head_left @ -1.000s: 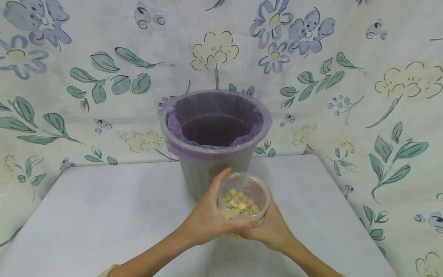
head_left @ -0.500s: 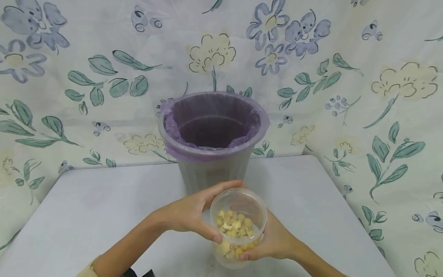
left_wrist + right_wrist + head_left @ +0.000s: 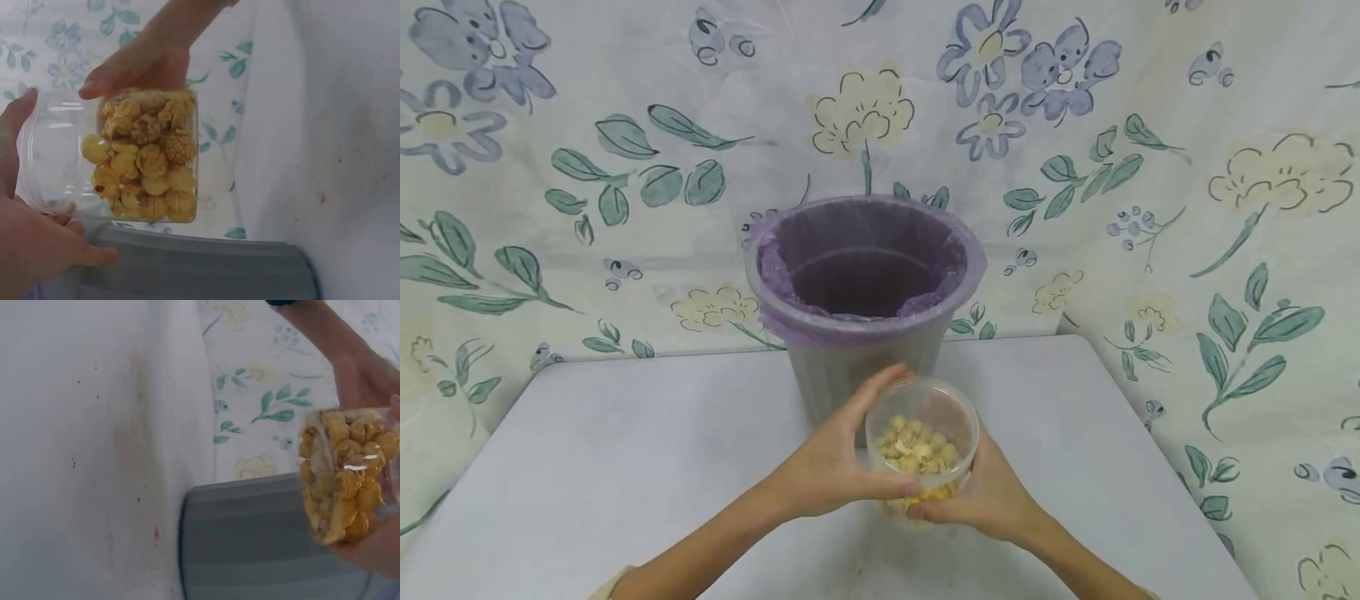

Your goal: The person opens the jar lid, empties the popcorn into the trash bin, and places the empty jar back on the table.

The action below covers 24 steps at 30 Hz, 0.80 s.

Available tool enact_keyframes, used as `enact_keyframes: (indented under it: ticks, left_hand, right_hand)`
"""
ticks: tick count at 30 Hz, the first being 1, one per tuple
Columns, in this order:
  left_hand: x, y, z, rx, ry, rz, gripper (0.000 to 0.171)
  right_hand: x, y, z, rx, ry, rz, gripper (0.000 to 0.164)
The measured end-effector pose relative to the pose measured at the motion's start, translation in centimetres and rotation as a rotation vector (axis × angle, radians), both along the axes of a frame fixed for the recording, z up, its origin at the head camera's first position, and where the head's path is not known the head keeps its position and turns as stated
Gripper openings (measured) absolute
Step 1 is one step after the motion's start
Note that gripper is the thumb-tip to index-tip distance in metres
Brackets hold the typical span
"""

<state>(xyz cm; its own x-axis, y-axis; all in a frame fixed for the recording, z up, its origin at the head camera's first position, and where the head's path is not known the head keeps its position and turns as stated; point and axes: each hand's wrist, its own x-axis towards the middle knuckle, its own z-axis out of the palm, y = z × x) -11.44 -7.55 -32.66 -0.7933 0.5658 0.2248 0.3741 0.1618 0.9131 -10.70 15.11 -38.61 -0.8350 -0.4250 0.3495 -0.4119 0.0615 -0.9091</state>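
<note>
Both hands hold a clear plastic jar [image 3: 922, 433] part-filled with yellow popcorn [image 3: 150, 159], in front of a grey bin. My left hand [image 3: 827, 467] wraps the upper part of the jar near its rim, its thumb across the near side. Lower down, my right hand [image 3: 1000, 492] grips the right side, thumb toward the front. In the left wrist view, the popcorn fills the bottom part of the jar, and the upper part is see-through. The right wrist view shows the jar's base [image 3: 322, 487] raised off the table. Some fingers behind the jar are hidden.
A grey bin [image 3: 865, 371] lined with a purple bag [image 3: 850, 329] stands on the white table [image 3: 647, 450], right behind the jar. Small dark specks and a brownish stain [image 3: 137, 437] mark the tabletop. Floral cloth [image 3: 625, 208] hangs behind and to the right.
The jar dropped toward me half a second ago and has come back up toward the bin. My left hand has turned about the rim and back, while the right keeps its grip.
</note>
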Motion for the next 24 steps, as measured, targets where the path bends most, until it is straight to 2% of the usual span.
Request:
enact_keyframes:
  ticks: [3, 6, 10, 13, 15, 19, 21, 24]
  left_hand:
    - [-0.2, -0.5, 0.2, -0.027, -0.019, -0.044, 0.114]
    - [-1.0, -1.4, 0.2, -0.024, -0.08, -0.162, 0.114]
    - [-1.8, -2.0, -0.1, 0.029, -0.177, -0.316, 0.114]
    - [-1.9, -1.9, -0.2, 0.078, -0.201, -0.361, 0.112]
    - [-1.8, -1.7, -0.2, 0.1, -0.19, -0.361, 0.11]
    - [-1.6, -1.5, -0.4, 0.114, -0.15, -0.308, 0.104]
    - [-1.4, -1.3, -0.5, 0.108, -0.124, -0.254, 0.102]
    - [-0.8, -0.9, -0.6, 0.093, -0.089, -0.141, 0.102]
  right_hand:
    - [0.1, 0.1, 0.1, -0.027, -0.017, 0.034, 0.106]
    - [0.3, 0.1, 0.2, -0.066, -0.05, 0.111, 0.107]
    - [0.3, 0.1, 0.4, -0.088, -0.049, 0.21, 0.105]
    - [0.3, 0.0, 0.4, -0.08, -0.024, 0.231, 0.104]
    - [0.3, 0.1, 0.4, -0.072, -0.009, 0.229, 0.104]
    - [0.1, 0.0, 0.4, -0.066, 0.004, 0.209, 0.106]
    - [0.0, -0.1, 0.4, -0.056, 0.007, 0.177, 0.107]
    - [0.0, -0.2, 0.4, -0.017, 0.023, 0.087, 0.106]
